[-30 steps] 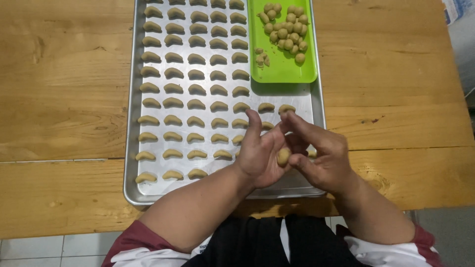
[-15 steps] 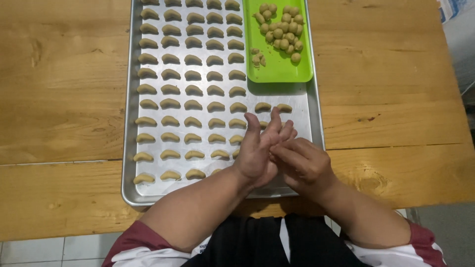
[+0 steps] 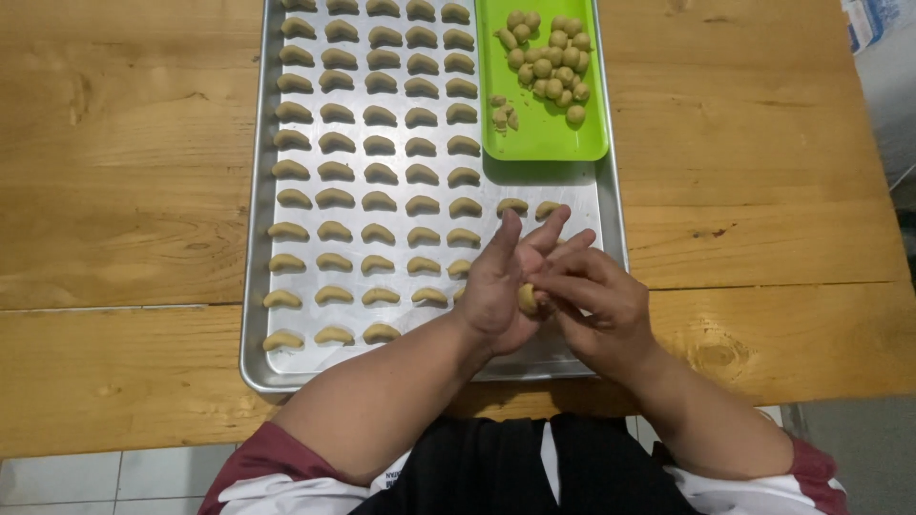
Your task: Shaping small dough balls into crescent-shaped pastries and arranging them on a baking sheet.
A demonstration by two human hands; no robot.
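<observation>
over the near right corner of the metal baking tray [image 3: 256, 286], both hands met above the bare strip of tray below the green plastic tray [image 3: 544, 143]. the left hand [image 3: 501, 286] was held open, fingers spread and pointing away from the body toward the far edge of the worktop [image 3: 124, 191], palm turned to the right. the right hand [image 3: 596, 305] was curled, its fingertips closed against the left palm, pinching a small piece of dough [image 3: 527, 298] between the two hands. the dough piece lay at the contact line of the hands, just left of the right fingertips and against the heel side of the left palm; it appeared short and rounded, with its longer side running roughly away from the body, though most of it was hidden by the fingers. the shaped crescent pieces [image 3: 379, 234] lay in regular rows to the left of and beyond the hands, each with its long axis across the tray, left to right. the two nearest crescents of the last started row [image 3: 512, 206] sat just beyond the left fingertips. the open tray surface lay directly beneath and to the right of the hands, so the right hand was the nearer to it. the dough balls [image 3: 549, 62] in the green tray lay well apart, straight ahead of the right hand.
</observation>
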